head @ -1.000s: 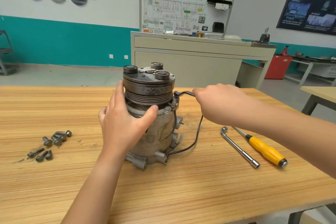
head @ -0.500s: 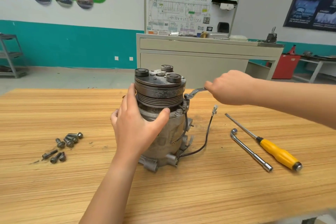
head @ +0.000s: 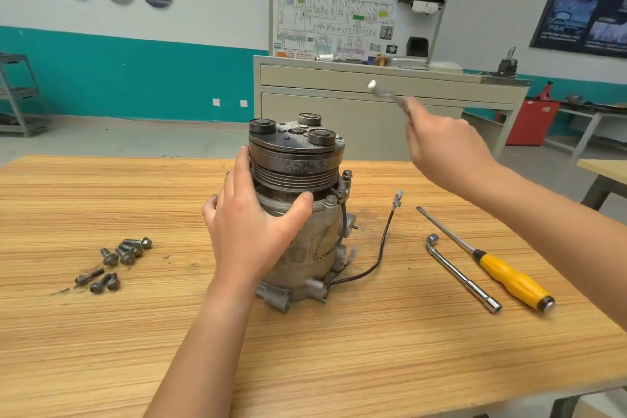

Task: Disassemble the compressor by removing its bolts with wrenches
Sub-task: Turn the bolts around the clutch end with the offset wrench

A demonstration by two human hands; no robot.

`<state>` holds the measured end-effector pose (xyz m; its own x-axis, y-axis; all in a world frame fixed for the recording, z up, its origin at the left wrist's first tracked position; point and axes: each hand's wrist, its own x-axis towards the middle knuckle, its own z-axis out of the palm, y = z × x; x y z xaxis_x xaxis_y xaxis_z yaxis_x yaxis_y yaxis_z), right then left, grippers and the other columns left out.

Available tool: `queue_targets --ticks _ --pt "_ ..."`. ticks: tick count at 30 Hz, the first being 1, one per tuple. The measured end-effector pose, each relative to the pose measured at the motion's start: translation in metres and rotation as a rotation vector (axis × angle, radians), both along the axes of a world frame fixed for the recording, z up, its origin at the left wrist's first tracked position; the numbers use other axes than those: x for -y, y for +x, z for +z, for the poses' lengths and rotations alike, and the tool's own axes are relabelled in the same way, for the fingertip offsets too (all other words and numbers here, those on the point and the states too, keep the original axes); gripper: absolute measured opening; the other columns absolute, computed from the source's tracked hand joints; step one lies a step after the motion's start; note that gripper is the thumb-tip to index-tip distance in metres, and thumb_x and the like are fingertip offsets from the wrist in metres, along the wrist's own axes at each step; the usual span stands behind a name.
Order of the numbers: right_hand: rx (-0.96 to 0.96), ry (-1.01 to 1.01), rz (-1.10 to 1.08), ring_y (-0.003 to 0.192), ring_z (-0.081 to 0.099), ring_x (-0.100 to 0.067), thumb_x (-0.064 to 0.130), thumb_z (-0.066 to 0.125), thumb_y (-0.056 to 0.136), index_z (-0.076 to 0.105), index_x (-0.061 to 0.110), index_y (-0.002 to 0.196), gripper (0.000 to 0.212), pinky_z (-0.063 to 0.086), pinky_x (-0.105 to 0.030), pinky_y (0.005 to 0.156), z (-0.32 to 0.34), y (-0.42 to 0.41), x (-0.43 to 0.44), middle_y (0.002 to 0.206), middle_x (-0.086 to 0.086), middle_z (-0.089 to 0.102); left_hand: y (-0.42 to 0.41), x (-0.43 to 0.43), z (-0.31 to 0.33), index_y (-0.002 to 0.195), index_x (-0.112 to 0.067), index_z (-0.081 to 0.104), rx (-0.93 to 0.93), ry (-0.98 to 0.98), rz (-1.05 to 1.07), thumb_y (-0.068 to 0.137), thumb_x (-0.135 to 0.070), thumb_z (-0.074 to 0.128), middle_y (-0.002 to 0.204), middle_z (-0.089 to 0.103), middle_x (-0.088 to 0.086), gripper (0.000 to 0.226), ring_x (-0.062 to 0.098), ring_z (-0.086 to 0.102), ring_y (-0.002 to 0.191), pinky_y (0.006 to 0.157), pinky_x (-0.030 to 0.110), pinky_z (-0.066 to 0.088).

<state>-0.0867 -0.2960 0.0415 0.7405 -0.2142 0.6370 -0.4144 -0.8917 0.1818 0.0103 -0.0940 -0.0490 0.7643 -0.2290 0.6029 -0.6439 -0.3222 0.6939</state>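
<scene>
Wrench (head: 386,93) has lifted off the compressor (head: 305,224), pinched in right-hand fingers (head: 413,114).

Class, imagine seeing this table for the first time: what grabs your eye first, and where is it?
The grimy compressor stands upright on the wooden table, the left hand gripping its body. Up to its right, the right hand holds a wrench in the air, clear of it. Loose bolts lie at left, a yellow-handled screwdriver at right.
</scene>
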Motion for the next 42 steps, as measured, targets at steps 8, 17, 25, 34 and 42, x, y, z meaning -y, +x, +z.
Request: queue_targets --ticks 8,17,25,34,42 --pt "-0.442 -0.071 -0.159 0.049 0.026 -0.012 0.001 0.037 0.084 0.044 0.014 0.118 0.037 0.018 -0.025 0.041 -0.007 -0.028 -0.048 0.059 0.002 0.032 -0.001 0.000 0.000 0.144 -0.023 0.028 -0.003 -0.019 -0.009 0.057 -0.072 0.037 0.138 0.046 -0.010 0.101 0.009 0.040 0.128 0.110 0.043 0.019" --pt "-0.635 -0.154 -0.212 0.057 0.037 -0.021 0.002 0.045 0.089 0.045 0.013 0.091 0.011 0.032 -0.028 0.048 0.005 -0.013 -0.085 0.061 0.001 0.029 0.000 0.000 0.001 0.146 -0.023 0.025 -0.010 -0.009 -0.025 0.057 -0.072 0.036 0.136 0.047 -0.010 0.102 0.009 0.040 0.127 0.109 0.043 0.020" --pt "-0.716 -0.276 -0.204 0.047 0.030 -0.014 0.010 0.040 0.092 0.052 0.010 0.113 0.024 0.024 -0.024 0.038 0.008 -0.014 -0.077 0.060 0.001 0.032 0.000 0.000 0.000 0.146 -0.023 0.025 0.007 -0.012 -0.022 0.057 -0.073 0.036 0.137 0.047 -0.011 0.102 0.008 0.039 0.127 0.107 0.038 0.019" --pt "-0.712 -0.492 -0.119 0.045 0.034 -0.017 0.001 0.037 0.090 0.035 -0.001 0.128 0.038 0.027 -0.025 0.040 0.005 -0.009 -0.037 0.060 -0.001 0.042 0.001 0.001 -0.001 0.145 -0.018 0.029 0.038 -0.014 0.009 0.057 -0.072 0.036 0.138 0.047 -0.006 0.103 0.010 0.039 0.128 0.106 0.035 0.020" --pt "-0.443 -0.383 0.093 0.108 0.057 -0.023 -0.005 0.037 0.090 0.046 0.007 0.120 0.033 0.020 -0.038 0.110 -0.018 0.063 0.015 0.116 -0.008 0.062 -0.002 0.000 0.000 0.146 -0.018 0.027 0.031 -0.007 0.009 0.058 -0.072 0.035 0.140 0.045 -0.007 0.103 0.009 0.038 0.129 0.107 0.035 0.018"
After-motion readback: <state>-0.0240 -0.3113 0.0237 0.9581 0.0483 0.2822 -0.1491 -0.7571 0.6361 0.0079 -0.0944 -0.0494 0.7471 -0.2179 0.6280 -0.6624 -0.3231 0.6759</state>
